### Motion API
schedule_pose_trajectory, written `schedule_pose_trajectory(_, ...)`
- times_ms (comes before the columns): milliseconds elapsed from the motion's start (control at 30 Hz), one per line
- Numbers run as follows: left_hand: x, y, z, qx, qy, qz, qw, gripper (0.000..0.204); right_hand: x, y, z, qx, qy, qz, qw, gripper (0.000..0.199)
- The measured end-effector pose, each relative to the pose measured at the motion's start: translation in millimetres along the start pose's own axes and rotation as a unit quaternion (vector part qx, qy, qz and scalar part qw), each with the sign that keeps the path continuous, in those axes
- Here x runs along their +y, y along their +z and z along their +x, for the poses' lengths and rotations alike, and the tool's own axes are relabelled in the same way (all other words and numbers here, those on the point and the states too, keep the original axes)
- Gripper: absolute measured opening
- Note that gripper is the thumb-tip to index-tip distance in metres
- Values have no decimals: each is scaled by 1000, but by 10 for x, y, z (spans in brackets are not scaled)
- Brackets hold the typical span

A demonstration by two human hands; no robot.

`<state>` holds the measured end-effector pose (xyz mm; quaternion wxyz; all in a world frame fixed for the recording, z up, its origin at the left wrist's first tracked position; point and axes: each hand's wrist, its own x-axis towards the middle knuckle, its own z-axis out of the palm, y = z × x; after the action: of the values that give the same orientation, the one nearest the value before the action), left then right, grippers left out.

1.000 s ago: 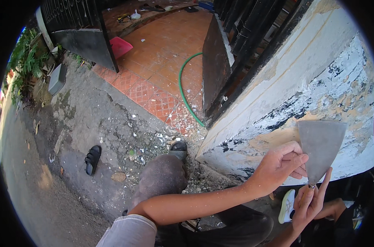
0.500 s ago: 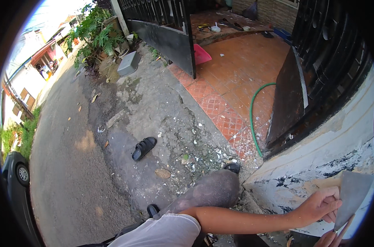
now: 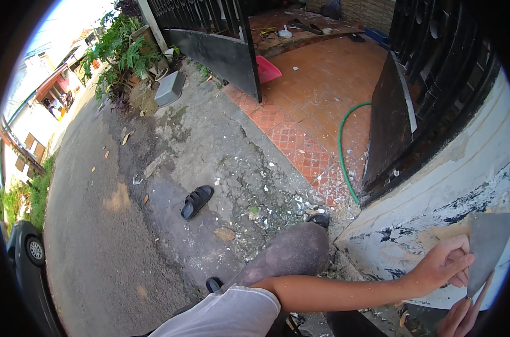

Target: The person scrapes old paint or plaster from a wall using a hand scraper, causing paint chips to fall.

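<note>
At the far right, a flat grey scraper (image 3: 487, 247), its blade flaring upward, stands against a low white wall (image 3: 423, 224) with peeling paint. My left hand (image 3: 443, 267) reaches across to the blade's left edge. Its fingers are curled and its thumb lies over that edge. Below it, my right hand (image 3: 460, 319) closes around the scraper's narrow lower end, where the handle is mostly hidden. The picture's dark rim cuts off part of the right hand and arm. Black streaks and bare tan patches mark the wall beside the blade.
Pale flakes lie over cracked concrete near my bent knee (image 3: 297, 250). A black sandal (image 3: 197, 202) lies on the ground. A green hose (image 3: 341, 146) curves over orange tiles between black gate panels (image 3: 210, 59). Behind the gate is a pink dustpan (image 3: 267, 69); a grey basin (image 3: 169, 89) stands beside plants.
The view has tilted a little, so the wall, scraper and both hands appear higher. More of my right hand shows. Both hands keep their places on the scraper.
</note>
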<state>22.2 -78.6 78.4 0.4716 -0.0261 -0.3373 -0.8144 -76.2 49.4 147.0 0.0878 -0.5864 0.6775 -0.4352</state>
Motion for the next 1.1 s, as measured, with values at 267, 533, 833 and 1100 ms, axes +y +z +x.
schedule_pose_trajectory(267,84,24,-67,41,32,3,999,29,-68,194,159,6,-18,10,1000,59)
schedule_pose_trajectory(533,212,-18,-54,35,15,10,999,27,-180,225,210,-10,-34,27,999,59)
schedule_pose_trajectory(833,450,-17,-18,38,1,65,997,20,44,222,174,33,-24,11,999,51)
schedule_pose_trajectory(1100,81,-47,-210,-22,-109,142,984,17,331,521,-566,118,81,195,970,63)
